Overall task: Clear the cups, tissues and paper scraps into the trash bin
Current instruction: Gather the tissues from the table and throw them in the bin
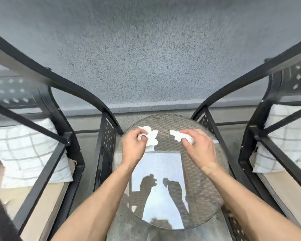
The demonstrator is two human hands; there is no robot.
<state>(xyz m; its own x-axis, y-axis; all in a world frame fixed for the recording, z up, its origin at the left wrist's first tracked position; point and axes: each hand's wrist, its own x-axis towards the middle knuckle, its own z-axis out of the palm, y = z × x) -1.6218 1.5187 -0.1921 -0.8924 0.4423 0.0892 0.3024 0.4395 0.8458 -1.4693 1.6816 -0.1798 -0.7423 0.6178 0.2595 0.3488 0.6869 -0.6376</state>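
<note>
Over the far half of a round glass-topped wicker table, my left hand grips a crumpled white tissue whose loose ends stick out to the right of my fingers. My right hand is closed on a second white tissue, which pokes out to the left of my thumb. The two tissues are apart, a short gap between them. A thin pale paper scrap lies on the glass at the table's right edge. No cup and no trash bin are in view.
Black metal chairs flank the table: one at left with a white checked cushion, one at right with a similar cushion. A grey textured wall stands right behind the table. The glass reflects sky and my arms.
</note>
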